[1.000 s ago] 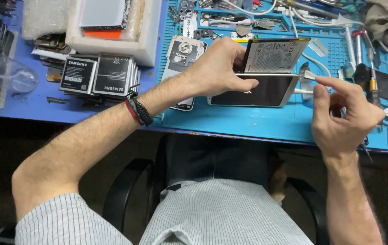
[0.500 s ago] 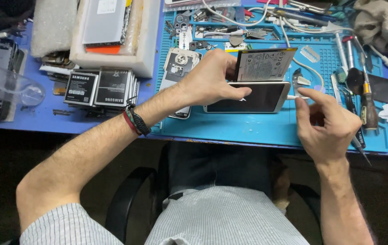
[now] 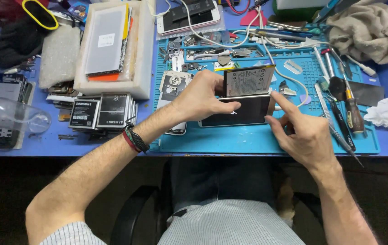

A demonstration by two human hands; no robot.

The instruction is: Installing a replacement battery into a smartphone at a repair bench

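My left hand (image 3: 200, 97) grips an opened phone: the dark screen half (image 3: 241, 112) lies on the blue work mat (image 3: 248, 138), and the back half (image 3: 248, 80) with its battery stands tilted up above it. My right hand (image 3: 300, 131) is at the phone's right edge, its index fingertip touching the corner where the two halves meet. That hand holds nothing that I can see.
A bare phone frame (image 3: 172, 88) lies left of my left hand. Stacked phone batteries (image 3: 103, 111) sit further left, below a white foam tray (image 3: 112, 50). Screwdrivers and tweezers (image 3: 341, 106) lie right, a crumpled tissue (image 3: 384, 113) and grey cloth (image 3: 370, 27) beyond.
My right hand moved left from open air to the phone's right edge, index finger now touching it. My left hand kept its grip on the phone.
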